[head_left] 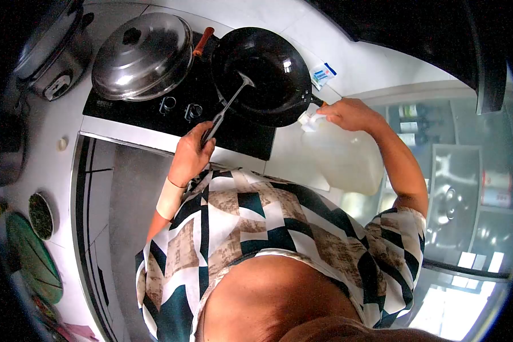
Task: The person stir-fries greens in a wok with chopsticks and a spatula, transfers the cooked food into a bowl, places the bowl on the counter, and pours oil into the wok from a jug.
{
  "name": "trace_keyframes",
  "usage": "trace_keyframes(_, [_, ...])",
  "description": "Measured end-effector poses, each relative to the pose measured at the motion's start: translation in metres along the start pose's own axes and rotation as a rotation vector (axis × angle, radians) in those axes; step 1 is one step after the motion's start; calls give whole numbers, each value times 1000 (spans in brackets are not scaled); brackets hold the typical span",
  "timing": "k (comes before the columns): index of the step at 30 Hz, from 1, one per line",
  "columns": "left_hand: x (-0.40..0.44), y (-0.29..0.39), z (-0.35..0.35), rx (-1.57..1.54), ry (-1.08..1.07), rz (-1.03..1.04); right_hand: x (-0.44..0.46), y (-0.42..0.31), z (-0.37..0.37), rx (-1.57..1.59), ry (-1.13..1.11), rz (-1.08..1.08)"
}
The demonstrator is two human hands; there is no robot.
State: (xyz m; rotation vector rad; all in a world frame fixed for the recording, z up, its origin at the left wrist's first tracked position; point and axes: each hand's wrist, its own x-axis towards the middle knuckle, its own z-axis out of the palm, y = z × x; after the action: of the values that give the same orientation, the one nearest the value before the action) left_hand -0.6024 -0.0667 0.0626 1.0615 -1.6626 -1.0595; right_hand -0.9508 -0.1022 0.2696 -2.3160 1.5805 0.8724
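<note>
My left hand is closed around the handle of a metal ladle. The ladle's head rests inside a black wok on the cooktop. At the wok's right side, my right hand grips a large translucent plastic jug near its white top. The jug's mouth points toward the wok's lower right rim. Just above my right fingers is the wok's short side handle, and a wooden handle stands out on the opposite side. The jug's contents are hard to make out.
Left of the wok, a domed steel lid covers a pan on the black cooktop. A rice cooker stands at far left. A small blue and white packet lies behind the wok. Glass-fronted shelves are at right.
</note>
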Motion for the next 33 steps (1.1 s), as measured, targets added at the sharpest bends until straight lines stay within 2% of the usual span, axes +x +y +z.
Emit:
trace_keyframes(12, [-3, 1, -2, -8, -11, -30, 17, -5, -10, -54, -117, 79])
trace_keyframes(15, [-4, -1, -2, -2, 10, -15, 13, -5, -12, -32, -68, 72])
trace_keyframes(18, [-4, -5, -2, -23, 23, -16, -1, -5, -16, 46, 23, 177])
trace_keyframes(24, [-1, -7, -3, -85, 0, -48, -39, 2, 5, 370, 447, 306])
trace_keyframes(29, [3, -12, -4, -35, -54, 8, -73, 1, 35, 616, 613, 379])
trace_keyframes(33, [5, -9, -10, -34, -152, -63, -96, -15, 55, 766, 722, 495])
